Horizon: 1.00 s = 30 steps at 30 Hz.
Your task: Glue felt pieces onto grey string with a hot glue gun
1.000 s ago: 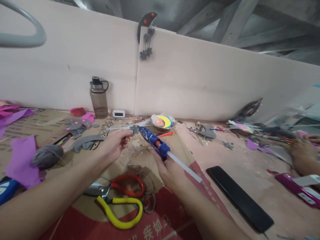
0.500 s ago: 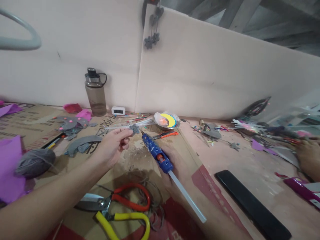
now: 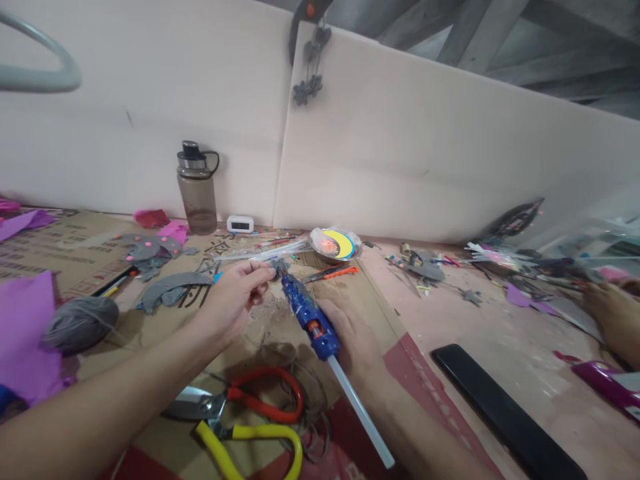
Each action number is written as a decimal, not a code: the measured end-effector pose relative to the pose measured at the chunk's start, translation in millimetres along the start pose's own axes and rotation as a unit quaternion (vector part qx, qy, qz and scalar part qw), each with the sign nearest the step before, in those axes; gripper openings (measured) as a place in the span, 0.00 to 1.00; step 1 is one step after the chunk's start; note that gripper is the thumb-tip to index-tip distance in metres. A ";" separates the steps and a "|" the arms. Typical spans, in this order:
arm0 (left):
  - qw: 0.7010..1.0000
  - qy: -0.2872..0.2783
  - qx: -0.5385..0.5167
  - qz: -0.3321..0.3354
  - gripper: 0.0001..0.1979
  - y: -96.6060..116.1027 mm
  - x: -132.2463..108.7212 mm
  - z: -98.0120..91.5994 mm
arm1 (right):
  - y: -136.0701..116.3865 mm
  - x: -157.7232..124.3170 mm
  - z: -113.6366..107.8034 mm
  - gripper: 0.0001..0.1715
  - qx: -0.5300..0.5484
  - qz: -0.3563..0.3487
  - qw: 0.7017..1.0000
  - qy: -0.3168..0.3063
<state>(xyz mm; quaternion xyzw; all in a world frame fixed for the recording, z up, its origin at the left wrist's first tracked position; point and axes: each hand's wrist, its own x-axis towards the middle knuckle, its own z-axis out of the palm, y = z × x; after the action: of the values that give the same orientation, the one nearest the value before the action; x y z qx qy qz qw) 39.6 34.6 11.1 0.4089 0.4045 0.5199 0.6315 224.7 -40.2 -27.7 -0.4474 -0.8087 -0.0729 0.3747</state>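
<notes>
Between its thumb and fingers, my left hand [image 3: 245, 290] pinches a small grey felt piece [image 3: 281, 266], partly hidden by the nozzle. A blue glue gun [image 3: 309, 313] is gripped in my right hand [image 3: 350, 330], its tip at the felt piece; whether they touch I cannot tell. From the gun's rear sticks a long whitish glue stick [image 3: 361, 412]. Scissors [image 3: 213, 410] with one red and one yellow handle lie below my hands, beside a tangle of grey yarn [image 3: 315, 407].
Cardboard [image 3: 90, 243] covers the table's left. A grey yarn ball [image 3: 83, 323], a water bottle [image 3: 199, 200] and a metal bowl [image 3: 336, 257] stand around. At right are a black slab-like object [image 3: 505, 413] and another person's hand [image 3: 613, 313] near a purple tool [image 3: 607, 387].
The glue gun's tip has come up to the grey felt piece, closing the small gap between them. My left hand has shifted slightly right, and the view has tilted a little.
</notes>
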 end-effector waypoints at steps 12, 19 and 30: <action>0.999 -0.008 0.016 0.044 0.06 -0.6 -1.4 -2.2 | 0.3 2.6 -0.5 0.31 -0.041 -0.053 0.997 -0.037; 0.999 0.007 0.003 0.037 0.08 -3.8 3.6 -5.8 | -1.3 2.5 -1.3 0.28 -0.052 -0.071 0.995 -0.044; 0.999 -0.014 0.034 0.039 0.08 -6.4 2.6 -7.2 | 1.8 1.7 -2.1 0.29 -0.020 -0.040 0.998 -0.045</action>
<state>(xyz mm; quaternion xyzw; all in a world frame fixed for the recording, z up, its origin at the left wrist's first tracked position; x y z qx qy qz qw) 35.3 37.1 2.4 0.4528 0.3969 0.5244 0.6021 226.7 -39.0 -25.5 -0.4248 -0.8405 -0.0843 0.3255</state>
